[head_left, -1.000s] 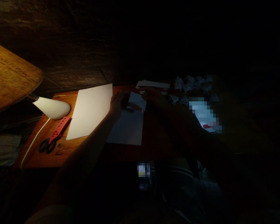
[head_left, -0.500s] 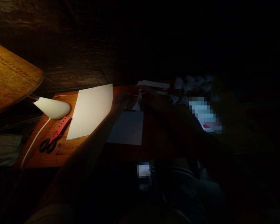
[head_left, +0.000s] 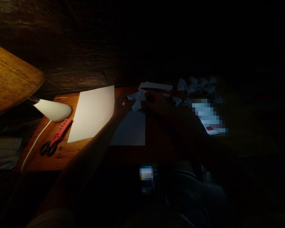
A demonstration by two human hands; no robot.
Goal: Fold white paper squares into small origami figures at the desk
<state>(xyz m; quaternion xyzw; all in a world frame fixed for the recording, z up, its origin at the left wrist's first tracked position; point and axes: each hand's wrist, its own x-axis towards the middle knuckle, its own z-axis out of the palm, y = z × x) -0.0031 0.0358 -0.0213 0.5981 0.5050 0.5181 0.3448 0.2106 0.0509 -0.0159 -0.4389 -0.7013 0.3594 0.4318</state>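
The scene is very dark. My left hand (head_left: pixel 120 106) and my right hand (head_left: pixel 158 102) meet over the far part of a wooden table (head_left: pixel 61 152), both pinching a small folded white paper piece (head_left: pixel 137 99) held between them. Below the hands a white sheet (head_left: pixel 130 128) lies flat on the table. A larger white sheet (head_left: pixel 92 112) lies to its left, lit by the lamp.
A white lamp (head_left: pixel 53 109) with a cord stands at the left, beside scissors with a red sheath (head_left: pixel 53 141). Several small folded paper shapes (head_left: pixel 194 87) and more paper (head_left: pixel 156 85) lie at the back right. A woven object (head_left: pixel 9 79) juts in from the left.
The small paper has been turned and reshaped between my hands; it now shows crumpled, pointed folds. The sheet beneath shifted slightly.
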